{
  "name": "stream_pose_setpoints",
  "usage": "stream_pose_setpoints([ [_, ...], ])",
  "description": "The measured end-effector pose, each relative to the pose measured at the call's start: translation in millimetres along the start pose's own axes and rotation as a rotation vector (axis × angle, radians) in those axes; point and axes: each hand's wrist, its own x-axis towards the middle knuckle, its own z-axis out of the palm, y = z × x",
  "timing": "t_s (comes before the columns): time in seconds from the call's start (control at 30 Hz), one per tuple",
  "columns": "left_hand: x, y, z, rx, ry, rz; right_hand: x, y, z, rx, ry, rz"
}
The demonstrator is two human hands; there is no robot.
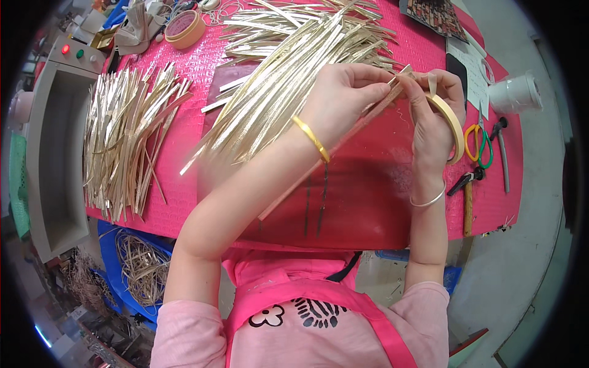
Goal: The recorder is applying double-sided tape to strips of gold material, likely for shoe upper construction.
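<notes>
1. The pink bench (178,184) carries the work, with a smooth red mat (368,205) reaching its near edge. The step in hand looks like working tape at the end of a single strip; the next move probably calls for pressing the tape down evenly while that end is kept straight.
2. A big heap of gold strips (276,92) fills the middle of the bench toward its far edge, partly overlapping the mat.
3. A smaller bundle of strips (126,141) lies by the left edge of the bench.
4. The left hand (353,89) is nearly closed, its thumb and fingers pinching the strip close to its upper end.
5. The right hand (432,116) has thumb and forefinger drawn together at that same end, the other fingers curled; a roll of tape (454,126) rests against it, seemingly hooked on the hand, though how is partly hidden.
6. The held strip (359,124) is over the mat, slanting from the fingertips down toward the near edge of the bench, its dull pinkish face showing.
7. Scissors (481,126) with orange and green handles lie near the right edge of the bench.
</notes>
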Motion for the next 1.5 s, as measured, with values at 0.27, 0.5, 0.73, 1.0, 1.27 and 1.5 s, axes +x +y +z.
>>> stream_pose_setpoints([
  [0.27, -30, 16, 9, -0.204, -0.032, 0.02, -9, -18, 7, 0.051, 0.026, -0.062],
  [0.5, -42, 20, 13, -0.169, -0.059, 0.066, -14, -34, 7, 0.183, 0.004, 0.077],
  [0.73, -45, 25, 15, 0.113, -0.022, 0.055, -19, -47, 7, 0.086, -0.025, 0.037],
  [1.0, -57, 15, 14, 0.125, -0.071, -0.045, -8, -50, -5, 0.166, -0.057, 0.02],
  [1.27, -92, 3, 4, 0.07, -0.028, -0.324, 2, -40, -14, 0.1, -0.041, 0.084],
  [1.5, -98, 4, 3, -0.012, 0.048, -0.354, -3, -41, -3, -0.101, -0.012, 0.079],
])
